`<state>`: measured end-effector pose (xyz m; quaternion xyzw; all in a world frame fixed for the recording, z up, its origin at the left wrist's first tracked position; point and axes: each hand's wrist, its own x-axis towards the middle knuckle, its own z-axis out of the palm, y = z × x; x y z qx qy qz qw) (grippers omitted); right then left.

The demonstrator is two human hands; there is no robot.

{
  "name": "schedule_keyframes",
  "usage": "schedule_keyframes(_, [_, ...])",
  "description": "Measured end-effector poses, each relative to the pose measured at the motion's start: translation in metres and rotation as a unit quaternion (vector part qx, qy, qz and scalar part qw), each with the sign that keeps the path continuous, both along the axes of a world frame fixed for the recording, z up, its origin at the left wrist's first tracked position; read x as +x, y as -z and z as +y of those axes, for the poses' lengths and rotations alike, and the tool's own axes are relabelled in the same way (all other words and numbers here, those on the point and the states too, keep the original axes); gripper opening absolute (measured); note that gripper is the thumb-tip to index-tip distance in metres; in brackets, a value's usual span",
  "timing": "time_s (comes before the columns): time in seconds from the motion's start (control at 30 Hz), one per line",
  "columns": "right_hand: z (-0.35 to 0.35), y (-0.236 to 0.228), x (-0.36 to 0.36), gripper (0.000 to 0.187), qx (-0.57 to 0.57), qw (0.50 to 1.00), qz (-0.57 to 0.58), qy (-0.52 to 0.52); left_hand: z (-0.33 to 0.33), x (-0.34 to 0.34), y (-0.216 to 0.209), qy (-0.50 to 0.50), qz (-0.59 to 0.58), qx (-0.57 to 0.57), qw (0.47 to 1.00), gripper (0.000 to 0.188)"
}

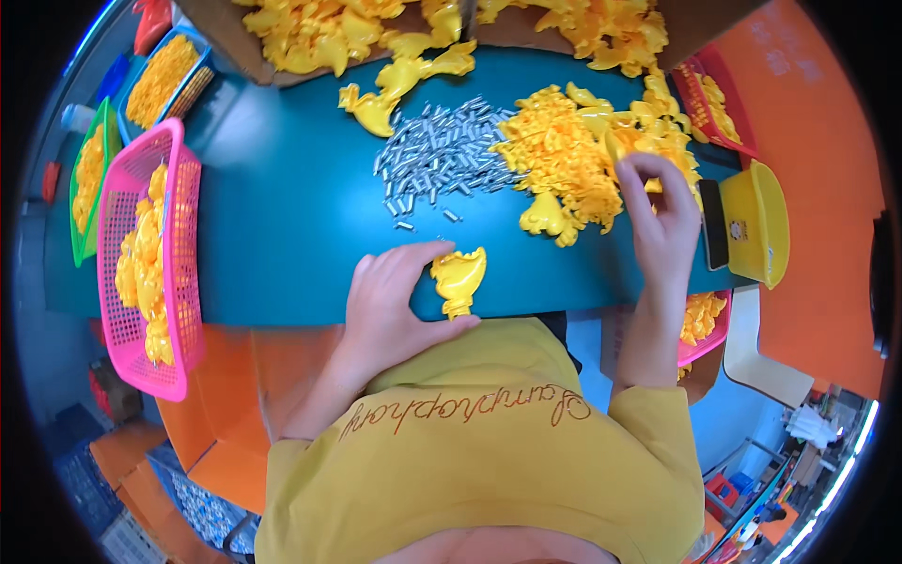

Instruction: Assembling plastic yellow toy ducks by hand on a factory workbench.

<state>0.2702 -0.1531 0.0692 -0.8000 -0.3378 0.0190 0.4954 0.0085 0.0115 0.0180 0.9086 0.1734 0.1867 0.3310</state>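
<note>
My left hand [390, 296] is curled round a yellow hollow moulded plastic piece [458, 280] at the table's near edge, its thumb below and index finger above. My right hand [665, 216] is over the right side of a heap of small yellow plastic parts [564, 155], fingers bent into a pinch. What its fingertips grip among the yellow parts cannot be made out. Left of that heap lies a pile of short silver metal pins [446, 155]. A larger loose yellow piece [548, 218] rests at the heap's front edge.
Cardboard boxes of yellow pieces [319, 38] stand at the back. A pink basket [183, 254] holding yellow pieces stands at the left, near blue [202, 70] and green [80, 240] baskets. A yellow bin [770, 226] and a dark flat phone-like object [714, 226] are at the right.
</note>
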Motion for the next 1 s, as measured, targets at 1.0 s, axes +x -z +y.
schedule_keyframes(1.0, [0.014, 0.050, -0.117, 0.028, -0.072, 0.901, 0.374, -0.206, -0.005, 0.002, 0.009, -0.039, -0.039, -0.003, 0.998, 0.073])
